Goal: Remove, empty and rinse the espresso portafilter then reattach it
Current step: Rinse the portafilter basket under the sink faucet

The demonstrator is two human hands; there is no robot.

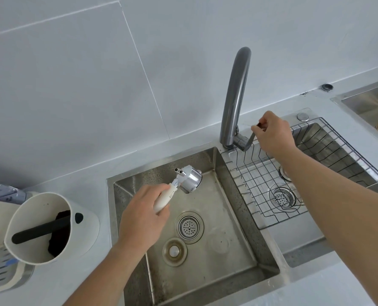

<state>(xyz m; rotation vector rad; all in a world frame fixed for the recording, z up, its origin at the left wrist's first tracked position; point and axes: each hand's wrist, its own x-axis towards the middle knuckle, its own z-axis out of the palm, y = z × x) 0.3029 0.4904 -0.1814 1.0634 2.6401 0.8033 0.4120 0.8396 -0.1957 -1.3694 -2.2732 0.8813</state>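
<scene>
Left hand (142, 219) holds portafilter (184, 182) over left sink basin (234, 219), toward its back left corner. Drain (189, 227) sits mid-basin, plug (174, 251) just in front of it. Faucet (235, 100) stands behind the divider between basins, spout arcing forward. Right hand (273, 134) is on the faucet lever (251, 138), right of the faucet base. Wire rack (305, 173) sits in right basin (329, 138) over a second drain (282, 197). Knock box (42, 226) on counter (84, 177) left of the sink, bar (40, 230) across its mouth.
</scene>
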